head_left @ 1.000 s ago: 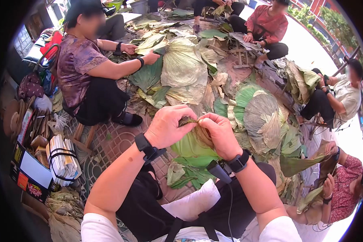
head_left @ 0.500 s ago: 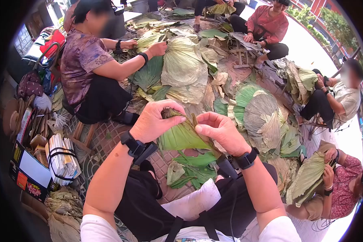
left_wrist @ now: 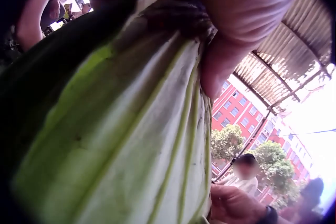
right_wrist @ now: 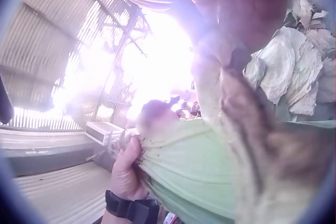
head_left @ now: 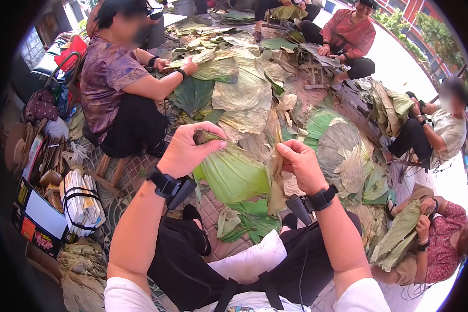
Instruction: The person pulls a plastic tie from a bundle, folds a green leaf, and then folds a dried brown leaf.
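Observation:
In the head view, my left hand (head_left: 188, 148) grips the gathered, brownish end of a green lotus leaf (head_left: 234, 174), its thumb laid across the bunch. The leaf fans out to the right with ribs running along it, filling much of the left wrist view. My right hand (head_left: 304, 164) pinches a dry brown strip of leaf (head_left: 275, 171) between thumb and fingertips. That strip hangs down along the green leaf's right edge; I cannot tell whether the two are joined. Close up in the right wrist view, the strip looks crumpled and blurred.
Between my feet lie green leaf pieces (head_left: 249, 221). A broad pile of dried leaves (head_left: 244, 99) spreads ahead, and a leaf stack (head_left: 343, 148) stands front right. Several people sit around handling leaves. A strapped paper bundle (head_left: 80, 203) stands at left.
My hands have moved apart from nearly touching, the left going left and the right going right with the brown strip. The green leaf has spread open between them.

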`<state>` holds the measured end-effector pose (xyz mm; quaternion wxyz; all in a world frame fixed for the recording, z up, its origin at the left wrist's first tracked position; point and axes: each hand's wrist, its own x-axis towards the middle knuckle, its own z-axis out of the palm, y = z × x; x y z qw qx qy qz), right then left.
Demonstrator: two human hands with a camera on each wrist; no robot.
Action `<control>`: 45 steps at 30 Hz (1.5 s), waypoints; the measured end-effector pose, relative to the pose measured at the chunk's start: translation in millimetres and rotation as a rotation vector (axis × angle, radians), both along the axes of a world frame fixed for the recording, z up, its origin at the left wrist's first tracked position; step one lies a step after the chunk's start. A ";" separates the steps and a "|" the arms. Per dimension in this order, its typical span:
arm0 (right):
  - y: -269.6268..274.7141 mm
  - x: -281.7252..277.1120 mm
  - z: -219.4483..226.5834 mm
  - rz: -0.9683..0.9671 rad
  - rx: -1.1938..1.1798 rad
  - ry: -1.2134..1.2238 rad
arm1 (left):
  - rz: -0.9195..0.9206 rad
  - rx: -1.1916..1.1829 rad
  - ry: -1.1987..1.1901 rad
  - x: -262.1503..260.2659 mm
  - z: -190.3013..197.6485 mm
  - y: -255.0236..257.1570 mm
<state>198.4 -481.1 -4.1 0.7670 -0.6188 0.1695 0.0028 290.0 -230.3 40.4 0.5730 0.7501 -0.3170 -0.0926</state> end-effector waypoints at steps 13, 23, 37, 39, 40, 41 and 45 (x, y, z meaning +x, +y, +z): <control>-86.4 -33.5 -39.4 -0.367 -0.302 -0.025 | 0.474 -0.262 0.115 37.6 -22.8 74.0; -93.2 -44.2 -51.9 -0.215 -0.566 0.076 | 0.708 -0.388 0.197 43.4 -25.1 99.4; 12.9 -28.9 -4.6 0.219 -0.827 -0.151 | 0.249 -0.433 0.583 21.2 -16.8 39.2; 24.1 -25.4 0.5 0.204 -0.776 -0.191 | 0.156 -0.381 0.592 17.3 -15.7 27.1; 27.7 -22.9 1.9 0.190 -0.731 -0.241 | 0.150 -0.378 0.601 14.5 -13.4 19.6; 30.6 -20.3 2.9 0.156 -0.705 -0.286 | 0.116 -0.396 0.620 11.2 -10.4 11.8; 36.0 -16.5 26.0 0.172 -0.636 -0.242 | 0.018 -0.477 0.712 3.7 -17.5 -15.9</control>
